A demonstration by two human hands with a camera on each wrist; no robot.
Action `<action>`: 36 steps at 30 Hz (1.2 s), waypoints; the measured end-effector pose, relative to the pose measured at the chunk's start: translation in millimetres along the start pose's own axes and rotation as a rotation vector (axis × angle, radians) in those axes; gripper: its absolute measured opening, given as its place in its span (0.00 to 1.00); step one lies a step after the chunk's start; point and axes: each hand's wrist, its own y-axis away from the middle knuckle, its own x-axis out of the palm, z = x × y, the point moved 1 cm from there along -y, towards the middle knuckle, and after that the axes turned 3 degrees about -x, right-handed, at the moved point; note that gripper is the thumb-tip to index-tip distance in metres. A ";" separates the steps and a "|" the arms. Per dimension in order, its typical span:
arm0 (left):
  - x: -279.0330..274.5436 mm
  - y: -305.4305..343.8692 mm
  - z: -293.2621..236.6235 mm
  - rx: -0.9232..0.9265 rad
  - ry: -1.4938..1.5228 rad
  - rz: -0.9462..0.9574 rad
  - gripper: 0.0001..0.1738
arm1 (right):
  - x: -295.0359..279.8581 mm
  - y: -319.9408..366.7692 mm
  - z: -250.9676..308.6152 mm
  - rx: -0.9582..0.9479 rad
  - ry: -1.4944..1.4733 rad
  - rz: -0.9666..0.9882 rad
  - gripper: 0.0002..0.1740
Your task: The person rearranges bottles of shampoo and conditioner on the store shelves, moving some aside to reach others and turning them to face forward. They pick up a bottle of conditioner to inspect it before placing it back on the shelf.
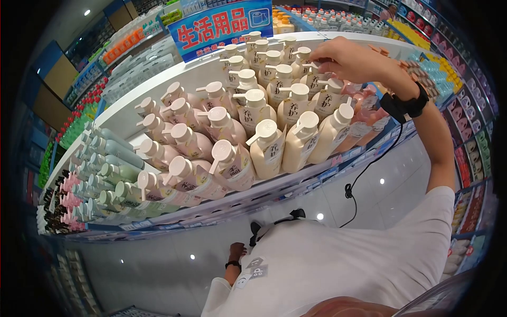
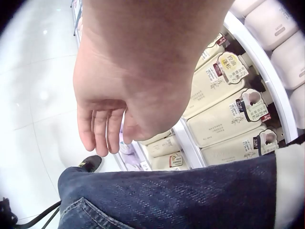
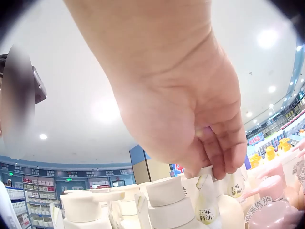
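Rows of cream pump bottles [image 1: 264, 150] with black lettering on their labels stand on the display shelf. At the back right of these rows my right hand [image 1: 351, 59] reaches down, fingers bent. In the right wrist view the thumb and fingers [image 3: 217, 164] pinch the top of a cream pump bottle [image 3: 206, 200] with a printed neck tag; the fingers partly cover its head. My left hand [image 2: 128, 109] hangs beside the jeans with loosely bent fingers and holds nothing. Lower-shelf cream bottles [image 2: 224, 121] with price tags lie behind it in that view.
Pink pump bottles [image 1: 182, 137] stand left of the cream ones, green bottles [image 1: 127, 193] further left, peach bottles [image 1: 364, 113] at the right. A blue sign [image 1: 222, 29] rises behind the shelf's white back edge. A black cable [image 1: 364, 171] hangs from the right wrist.
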 end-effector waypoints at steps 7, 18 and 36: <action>2.5 7.9 -3.9 -0.082 0.059 -0.046 0.18 | -9.5 -5.8 16.2 0.105 0.211 0.175 0.15; 10.3 28.4 -13.4 -0.004 -0.089 -0.045 0.16 | -8.5 -1.7 15.5 0.043 0.232 0.190 0.14; -2.5 30.3 -24.7 0.134 -0.241 0.008 0.17 | -0.7 -33.5 -39.8 -0.362 0.179 -0.223 0.13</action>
